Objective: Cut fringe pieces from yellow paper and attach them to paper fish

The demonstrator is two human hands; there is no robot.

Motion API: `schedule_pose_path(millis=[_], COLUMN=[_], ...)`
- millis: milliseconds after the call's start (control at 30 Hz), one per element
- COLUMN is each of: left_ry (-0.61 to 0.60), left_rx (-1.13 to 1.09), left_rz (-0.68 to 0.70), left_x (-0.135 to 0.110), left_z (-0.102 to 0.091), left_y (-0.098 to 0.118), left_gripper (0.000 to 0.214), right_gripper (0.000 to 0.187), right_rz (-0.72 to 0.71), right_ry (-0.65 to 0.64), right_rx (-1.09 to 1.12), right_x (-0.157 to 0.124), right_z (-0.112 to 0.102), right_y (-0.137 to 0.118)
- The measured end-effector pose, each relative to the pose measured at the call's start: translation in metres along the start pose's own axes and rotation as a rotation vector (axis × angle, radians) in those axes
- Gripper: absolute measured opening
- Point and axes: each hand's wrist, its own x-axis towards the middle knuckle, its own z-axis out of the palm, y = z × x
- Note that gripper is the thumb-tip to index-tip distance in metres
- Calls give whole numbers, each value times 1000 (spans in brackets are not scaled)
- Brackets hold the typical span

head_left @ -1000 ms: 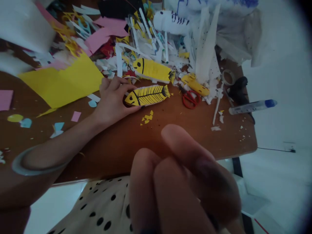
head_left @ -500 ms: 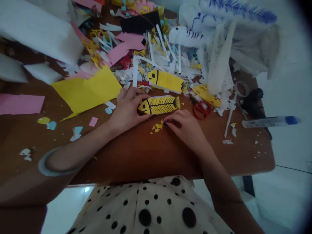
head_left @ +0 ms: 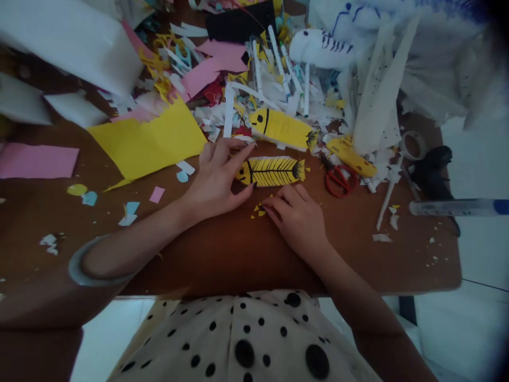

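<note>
A yellow paper fish (head_left: 274,171) with black-drawn bones, eye and tail lies flat on the brown table. My left hand (head_left: 217,175) is spread around its head end, thumb by the lower edge and index finger above the upper one. Just below the fish, my right hand (head_left: 300,215) has its fingertips pinched together at a small pile of yellow paper scraps (head_left: 256,210); the scrap between the tips is mostly hidden. A second yellow fish (head_left: 284,127), with a black neck line and tail, rests behind the first.
Red-handled scissors (head_left: 341,180), a yellow cutter (head_left: 352,156), a tape roll (head_left: 413,145) and a blue-capped pen (head_left: 457,207) lie to the right. A yellow sheet (head_left: 159,140) is on the left. White markers (head_left: 278,61) and paper offcuts heap up behind.
My left fingers have opened wider around the fish's head. My right hand has moved onto the yellow scraps, its fingers closing there. The whole view has shifted slightly.
</note>
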Motion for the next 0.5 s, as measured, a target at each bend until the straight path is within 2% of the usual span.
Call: schedule_pose_path(millis=[133,267,367,500], left_ry=[73,94,46,-4], left_rx=[-12,-13,1,49], left_rz=[6,93,155,233], left_x=[-1,-2,-6,-15], left_z=[-5,-11,-13,-9], left_y=[2,9,17,24], left_gripper=[59,40,28,23], right_gripper=[17,14,11,10], right_rz=[9,79,190,337], right_ry=[-13,7,-5,-18], right_rx=[-9,82,246,522], right_x=[-1,-3,-2,0], right_z=[2,4,2,-4], right_y=[-2,1,4,7])
